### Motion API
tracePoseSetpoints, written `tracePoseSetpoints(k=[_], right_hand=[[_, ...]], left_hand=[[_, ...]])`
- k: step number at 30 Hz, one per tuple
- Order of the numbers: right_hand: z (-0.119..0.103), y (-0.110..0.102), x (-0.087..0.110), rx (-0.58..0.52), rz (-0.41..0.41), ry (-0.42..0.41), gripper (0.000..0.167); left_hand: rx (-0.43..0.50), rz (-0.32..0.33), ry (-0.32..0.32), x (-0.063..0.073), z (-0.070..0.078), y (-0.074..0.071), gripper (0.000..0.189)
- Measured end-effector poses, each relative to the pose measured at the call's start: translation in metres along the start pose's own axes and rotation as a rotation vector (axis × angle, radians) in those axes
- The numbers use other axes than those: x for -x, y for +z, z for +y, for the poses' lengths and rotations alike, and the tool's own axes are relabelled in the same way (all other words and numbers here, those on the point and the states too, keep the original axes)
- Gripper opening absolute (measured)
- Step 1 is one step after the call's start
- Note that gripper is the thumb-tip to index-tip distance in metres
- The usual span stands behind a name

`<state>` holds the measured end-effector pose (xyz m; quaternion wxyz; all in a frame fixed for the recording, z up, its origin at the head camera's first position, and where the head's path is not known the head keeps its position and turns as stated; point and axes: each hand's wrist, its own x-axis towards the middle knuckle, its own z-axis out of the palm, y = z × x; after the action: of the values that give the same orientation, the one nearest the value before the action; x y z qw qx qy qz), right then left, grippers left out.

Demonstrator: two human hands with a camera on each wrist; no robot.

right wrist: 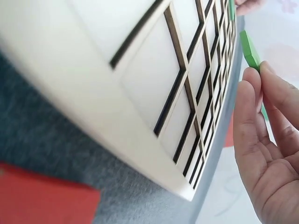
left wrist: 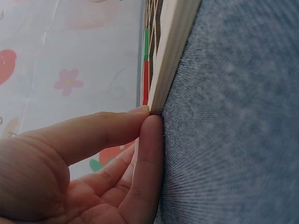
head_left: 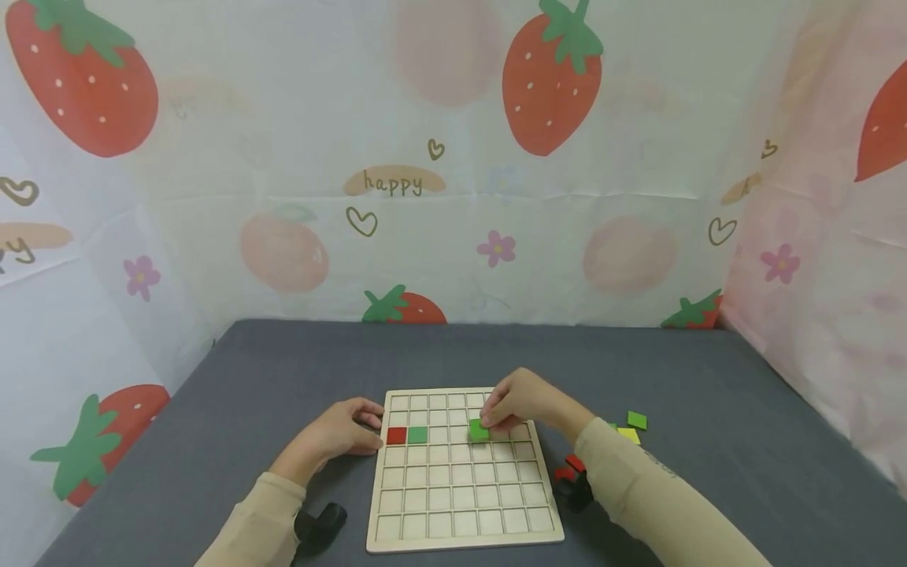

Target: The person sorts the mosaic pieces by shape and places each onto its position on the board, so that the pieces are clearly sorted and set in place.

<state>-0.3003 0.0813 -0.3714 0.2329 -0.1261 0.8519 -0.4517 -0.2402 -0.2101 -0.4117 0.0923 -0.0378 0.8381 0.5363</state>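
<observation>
A pale wooden grid board [head_left: 464, 543] lies on the dark table. A red square tile [head_left: 397, 435] and a darker green square tile [head_left: 418, 435] sit side by side in its cells, near the left edge. My left hand [head_left: 342, 433] is at that edge, thumb and a finger pinching the rim in the left wrist view. My right hand [head_left: 520, 400] pinches a bright green square tile [head_left: 478, 431] between thumb and fingers, over the same row further right. In the right wrist view this tile [right wrist: 249, 50] is tilted above the board.
To the right of the board lie loose tiles: a green one [head_left: 637, 420], a yellow one [head_left: 628, 435] and red ones [head_left: 575, 463], partly hidden by my right sleeve. Black wrist straps [head_left: 322, 526] show at both cuffs. A printed curtain [head_left: 453, 260] hangs behind the table.
</observation>
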Motion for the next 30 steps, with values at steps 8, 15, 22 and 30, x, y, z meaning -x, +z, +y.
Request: tracePoseSetpoints(k=[8,15,22,30], right_hand=[[-0.005,0.006,-0.005,-0.010,-0.018,-0.025,0.008],[-0.009,0.013,-0.011,-0.035,-0.027,-0.027,0.006],[-0.013,0.018,-0.012,-0.033,-0.028,-0.043,0.005],[-0.019,0.026,-0.017,-0.030,-0.035,-0.041,0.007]], left_hand=[[-0.002,-0.008,0.006,0.000,0.001,0.000,0.052],[0.009,-0.020,0.008,0.000,0.001,-0.001,0.052],[0.002,-0.007,-0.002,0.001,0.002,0.000,0.052],[0.000,-0.004,-0.008,0.002,0.003,0.000,0.051]])
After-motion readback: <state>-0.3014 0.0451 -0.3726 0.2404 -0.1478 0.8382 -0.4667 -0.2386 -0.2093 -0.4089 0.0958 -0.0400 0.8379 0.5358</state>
